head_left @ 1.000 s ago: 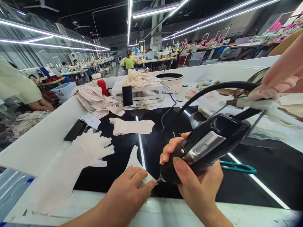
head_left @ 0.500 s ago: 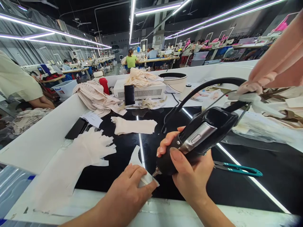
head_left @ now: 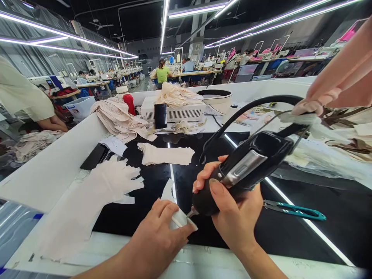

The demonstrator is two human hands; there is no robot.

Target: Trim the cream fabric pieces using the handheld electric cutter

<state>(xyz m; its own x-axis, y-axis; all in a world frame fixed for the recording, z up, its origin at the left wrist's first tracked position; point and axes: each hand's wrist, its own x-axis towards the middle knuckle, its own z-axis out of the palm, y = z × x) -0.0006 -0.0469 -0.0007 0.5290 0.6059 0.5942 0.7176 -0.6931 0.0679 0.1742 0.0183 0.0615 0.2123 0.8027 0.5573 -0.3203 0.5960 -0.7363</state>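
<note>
My left hand (head_left: 158, 234) is closed on a small pale fabric piece (head_left: 167, 189), pinching its near end between thumb and fingers just above the black work surface (head_left: 124, 219). In my right hand (head_left: 236, 217) is a black corded handheld power tool (head_left: 247, 166), my fingers wrapped round its body. Its pointed metal tip (head_left: 191, 212) meets the fabric's edge beside my left fingers; whether it touches or only hovers I cannot tell. Pink cloth (head_left: 334, 77) is tied to the tool's upper end, by the cable. Teal thread snips (head_left: 300, 212) lie right of my right hand.
Fanned pale fabric pieces (head_left: 84, 201) lie at left, and a folded stack (head_left: 167, 154) lies ahead. Farther back are a phone (head_left: 161, 116), a vented white box (head_left: 151, 106) and a red bottle (head_left: 128, 104). Low white walls (head_left: 55, 170) edge the table.
The view has shifted very slightly. Both hands, the fabric piece and the tool keep nearly the same positions, with the tip still at the fabric's edge.
</note>
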